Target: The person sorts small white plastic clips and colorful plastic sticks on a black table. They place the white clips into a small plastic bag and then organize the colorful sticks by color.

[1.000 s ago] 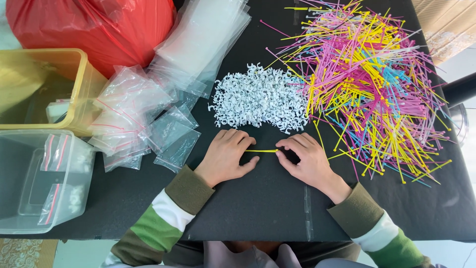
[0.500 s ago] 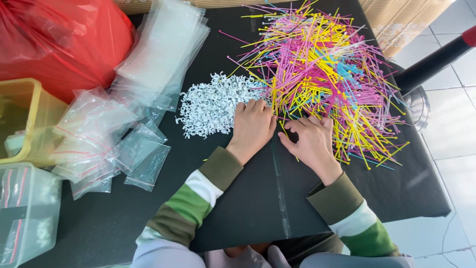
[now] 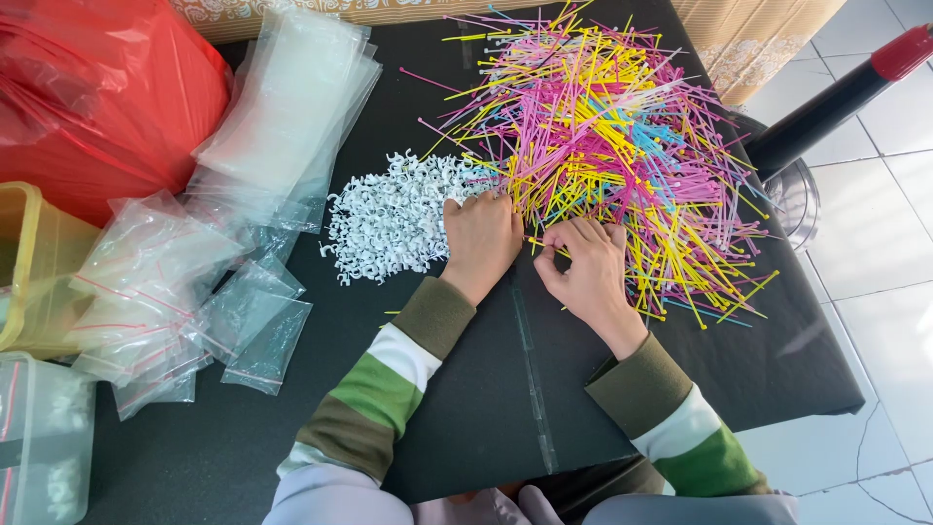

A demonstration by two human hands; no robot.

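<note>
On the black surface (image 3: 466, 408), the left hand (image 3: 483, 236) lies palm down with fingers curled at the near edge of the coloured ties (image 3: 612, 136), between that pile and the white clips (image 3: 394, 219) on its left. The right hand (image 3: 586, 267), just beside it, pinches a yellow tie with fingers closed. Clear bags (image 3: 209, 282) lie far left.

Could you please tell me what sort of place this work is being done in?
Probably a home or small workshop packing table: a black covered table on white floor tiles, heaped with colourful plastic cable ties, small white plastic clips and clear zip bags.
</note>
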